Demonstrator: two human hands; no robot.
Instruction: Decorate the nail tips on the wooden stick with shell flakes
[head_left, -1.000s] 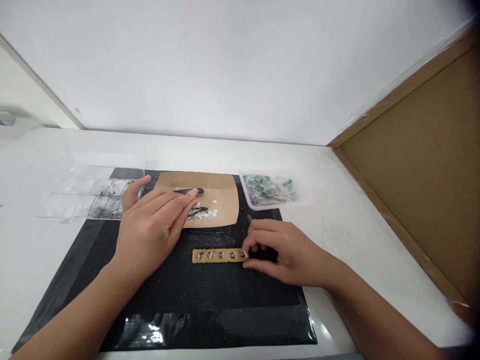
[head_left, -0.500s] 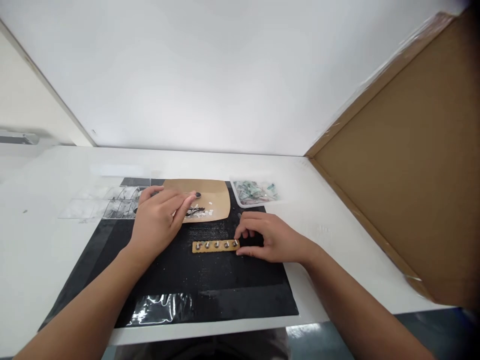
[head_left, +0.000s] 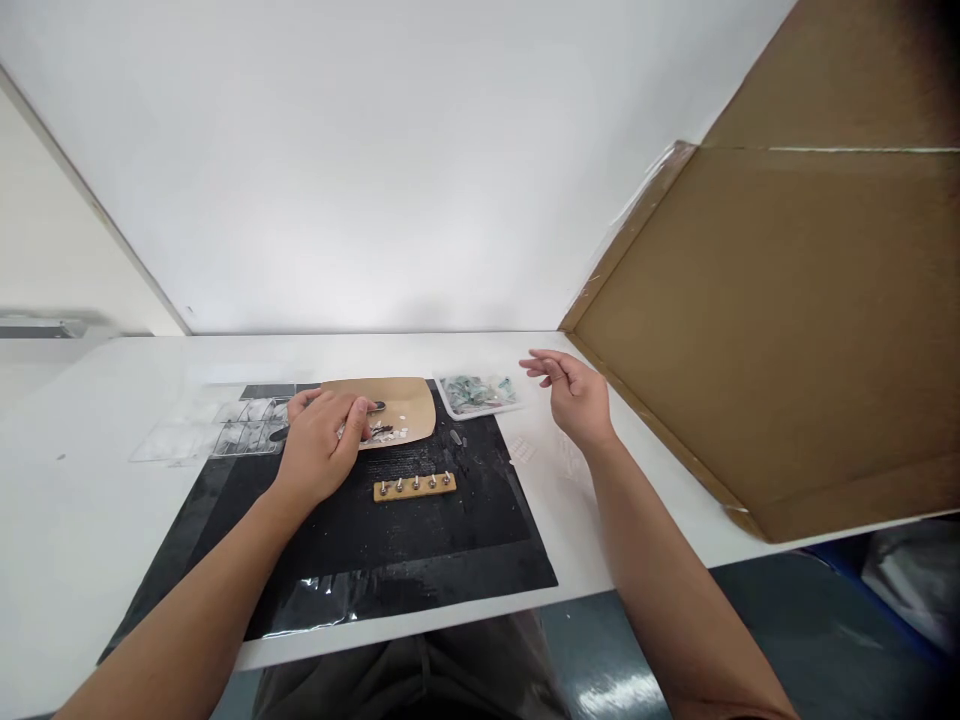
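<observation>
My left hand point(head_left: 322, 440) rests at the tan tray point(head_left: 409, 395), its fingers curled. A dark, rounded tool end point(head_left: 379, 406) shows beyond the thumb and another dark end point(head_left: 279, 434) on the hand's other side; the palm hides whether they belong to one tool. Small white and black pieces point(head_left: 386, 433) lie in the tray beside the fingers. My right hand point(head_left: 570, 395) is raised right of the white container point(head_left: 454, 405), fingers stretched leftward and holding nothing. A yellowish strip point(head_left: 415, 488) with several small metal studs tipped in white lies untouched on the black mat point(head_left: 337, 535).
Bags of greenish and clear bits fill the white container. A clear compartment box point(head_left: 244, 425) stands at the left. Clear plastic pieces point(head_left: 521, 450) lie on the white table point(head_left: 562, 530). A cardboard panel point(head_left: 750, 330) borders the right side, a white wall point(head_left: 360, 200) the back.
My right hand has let go of the yellowish strip's right end and moved up and right, its fingers opening. My left hand stays at the tray. The whole view has shifted right.
</observation>
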